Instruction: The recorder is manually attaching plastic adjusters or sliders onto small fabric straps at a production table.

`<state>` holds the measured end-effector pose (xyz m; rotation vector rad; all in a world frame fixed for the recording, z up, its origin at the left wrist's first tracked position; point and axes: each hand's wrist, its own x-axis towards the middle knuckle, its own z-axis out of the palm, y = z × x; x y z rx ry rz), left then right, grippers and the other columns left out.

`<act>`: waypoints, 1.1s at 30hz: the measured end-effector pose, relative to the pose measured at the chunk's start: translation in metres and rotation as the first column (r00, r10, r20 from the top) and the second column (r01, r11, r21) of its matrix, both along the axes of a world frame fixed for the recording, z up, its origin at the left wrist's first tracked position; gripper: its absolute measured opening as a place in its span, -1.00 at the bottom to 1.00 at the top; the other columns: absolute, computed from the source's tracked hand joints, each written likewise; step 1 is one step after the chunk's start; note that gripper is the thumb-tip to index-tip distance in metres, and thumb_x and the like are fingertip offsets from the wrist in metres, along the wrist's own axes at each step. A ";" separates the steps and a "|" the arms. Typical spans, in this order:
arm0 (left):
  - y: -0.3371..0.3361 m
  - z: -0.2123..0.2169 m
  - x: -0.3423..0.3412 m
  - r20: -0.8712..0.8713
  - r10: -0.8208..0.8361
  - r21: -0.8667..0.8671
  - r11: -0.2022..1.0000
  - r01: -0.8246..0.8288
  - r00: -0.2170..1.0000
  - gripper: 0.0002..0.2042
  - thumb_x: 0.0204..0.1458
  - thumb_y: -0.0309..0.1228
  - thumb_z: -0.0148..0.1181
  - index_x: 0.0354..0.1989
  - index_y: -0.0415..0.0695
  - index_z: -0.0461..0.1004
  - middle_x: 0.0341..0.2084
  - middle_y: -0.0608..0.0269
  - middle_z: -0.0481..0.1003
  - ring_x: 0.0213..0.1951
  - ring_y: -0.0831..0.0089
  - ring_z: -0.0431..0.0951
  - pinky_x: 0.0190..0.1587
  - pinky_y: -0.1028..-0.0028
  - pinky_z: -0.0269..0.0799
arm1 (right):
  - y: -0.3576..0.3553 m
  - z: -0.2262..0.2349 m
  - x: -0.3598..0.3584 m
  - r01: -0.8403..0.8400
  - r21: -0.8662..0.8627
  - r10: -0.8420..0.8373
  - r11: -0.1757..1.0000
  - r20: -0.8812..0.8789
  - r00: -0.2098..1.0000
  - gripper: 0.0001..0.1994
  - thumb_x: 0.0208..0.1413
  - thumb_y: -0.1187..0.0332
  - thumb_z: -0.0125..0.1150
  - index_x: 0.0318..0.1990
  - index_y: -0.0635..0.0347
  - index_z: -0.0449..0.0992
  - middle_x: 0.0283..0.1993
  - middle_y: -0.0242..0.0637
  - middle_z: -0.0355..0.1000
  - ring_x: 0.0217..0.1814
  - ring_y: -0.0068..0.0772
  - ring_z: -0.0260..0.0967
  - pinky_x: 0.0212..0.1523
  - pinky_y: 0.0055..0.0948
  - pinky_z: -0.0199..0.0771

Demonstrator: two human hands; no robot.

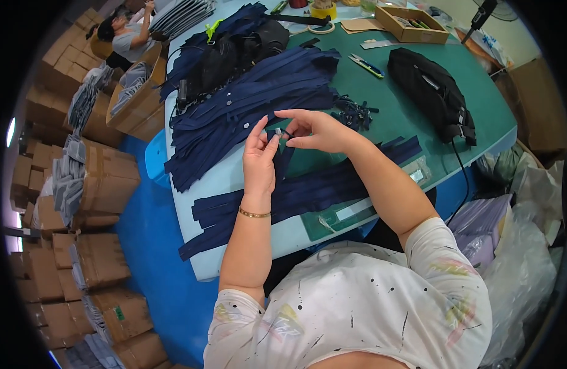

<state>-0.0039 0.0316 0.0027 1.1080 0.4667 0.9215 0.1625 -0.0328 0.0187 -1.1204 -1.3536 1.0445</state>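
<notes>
One navy strip (284,161), one small pale piece (278,131) at its top, up above worktop (203,265) between my left hand (259,154) and right hand (325,130). Left: thumb and fingertips pinching strip by pale piece. Right: half-curled beside it, grip too small to tell. Around: two navy strip piles (253,92), one cluster of dark bits (355,114), one pair of snips (367,66).

The fisheye view looks steeply down from the wearer's head, close by the near edge of the worktable (213,264), faces across it, and reaches cardboard cartons (114,178) to its left and plastic sheeting (523,270) to its right.
</notes>
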 end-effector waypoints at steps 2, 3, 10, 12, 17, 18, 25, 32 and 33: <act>0.001 -0.002 0.000 -0.012 -0.014 0.002 1.000 0.014 1.000 -0.64 0.06 -0.65 0.04 0.08 -0.23 0.32 -0.24 0.30 0.41 -0.19 0.57 0.42 -0.09 0.65 0.31 | 0.001 -0.002 0.001 0.042 0.010 -0.042 0.999 0.047 0.998 -0.59 0.02 0.50 0.20 0.09 0.17 0.38 -0.26 -0.36 0.45 -0.30 -0.64 0.34 -0.24 -0.61 0.37; 0.001 -0.002 0.000 -0.021 -0.025 0.005 1.000 0.025 0.999 -0.68 0.06 -0.64 0.04 0.03 -0.23 0.36 -0.23 0.31 0.41 -0.19 0.58 0.41 -0.09 0.65 0.30 | 0.001 -0.001 0.001 0.081 0.023 -0.083 0.996 0.096 0.992 -0.61 0.01 0.51 0.20 0.05 0.19 0.40 -0.27 -0.37 0.45 -0.31 -0.65 0.34 -0.25 -0.62 0.36; 0.006 -0.006 -0.003 0.090 -0.180 -0.162 0.968 0.192 0.980 -0.75 0.07 -0.62 0.05 -0.05 -0.22 0.40 -0.23 0.31 0.40 -0.22 0.57 0.40 -0.10 0.61 0.31 | 0.012 -0.010 -0.004 0.275 0.053 -0.280 0.960 0.164 0.946 -0.77 0.04 0.46 0.19 -0.11 0.23 0.51 -0.33 -0.36 0.49 -0.35 -0.65 0.35 -0.29 -0.62 0.38; 0.005 -0.005 -0.004 0.128 -0.151 -0.208 0.962 0.176 0.980 -0.75 0.08 -0.61 0.04 -0.04 -0.22 0.38 -0.28 0.30 0.39 -0.26 0.57 0.41 -0.16 0.61 0.35 | 0.015 -0.021 -0.004 0.193 0.053 -0.200 0.980 0.290 0.936 -0.73 0.09 0.38 0.16 -0.06 0.24 0.47 -0.33 -0.33 0.50 -0.31 -0.63 0.38 -0.30 -0.60 0.40; 0.009 -0.003 -0.006 0.076 0.018 -0.170 0.985 -0.005 0.997 -0.75 0.07 -0.61 0.06 -0.06 -0.22 0.39 -0.26 0.29 0.39 -0.24 0.56 0.41 -0.14 0.61 0.35 | 0.011 -0.005 -0.007 0.297 -0.274 -0.311 0.915 -0.009 0.950 -0.56 0.06 0.15 0.19 -0.03 0.31 0.38 -0.35 -0.24 0.46 -0.44 -0.51 0.44 -0.42 -0.54 0.45; 0.010 -0.004 -0.005 0.058 0.061 -0.122 0.991 -0.054 0.996 -0.75 0.06 -0.60 0.07 -0.06 -0.22 0.39 -0.26 0.28 0.39 -0.24 0.55 0.42 -0.13 0.60 0.35 | 0.009 -0.001 -0.006 0.292 -0.360 -0.357 0.886 -0.128 0.926 -0.58 0.05 0.14 0.21 -0.06 0.28 0.37 -0.32 -0.28 0.44 -0.40 -0.53 0.43 -0.41 -0.56 0.44; 0.009 -0.003 -0.003 -0.019 0.101 -0.039 0.994 -0.102 0.995 -0.78 0.06 -0.57 0.10 -0.09 -0.22 0.41 -0.30 0.29 0.42 -0.23 0.56 0.44 -0.14 0.59 0.36 | 0.008 -0.010 -0.018 0.199 -0.328 -0.264 0.924 -0.169 0.950 -0.65 -0.13 0.36 0.41 -0.22 0.23 0.38 -0.44 -0.42 0.39 -0.45 -0.65 0.37 -0.43 -0.66 0.39; 0.024 -0.004 -0.015 0.209 -0.050 -0.268 0.958 0.106 0.977 -0.81 0.10 -0.54 0.06 -0.10 -0.19 0.42 -0.29 0.28 0.48 -0.24 0.54 0.48 -0.16 0.55 0.40 | 0.009 -0.008 -0.033 0.366 0.078 -0.340 0.927 -0.238 0.910 -0.86 -0.01 0.40 0.29 -0.35 0.23 0.46 -0.43 -0.51 0.40 -0.43 -0.76 0.29 -0.45 -0.71 0.27; 0.024 -0.004 -0.016 0.259 -0.120 -0.302 0.932 0.199 0.958 -0.80 0.10 -0.54 0.05 -0.09 -0.19 0.42 -0.29 0.27 0.49 -0.24 0.53 0.48 -0.17 0.54 0.40 | 0.010 -0.007 -0.033 0.326 0.071 -0.282 0.943 -0.352 0.892 -0.86 0.00 0.39 0.28 -0.34 0.23 0.46 -0.43 -0.52 0.41 -0.42 -0.76 0.28 -0.45 -0.71 0.26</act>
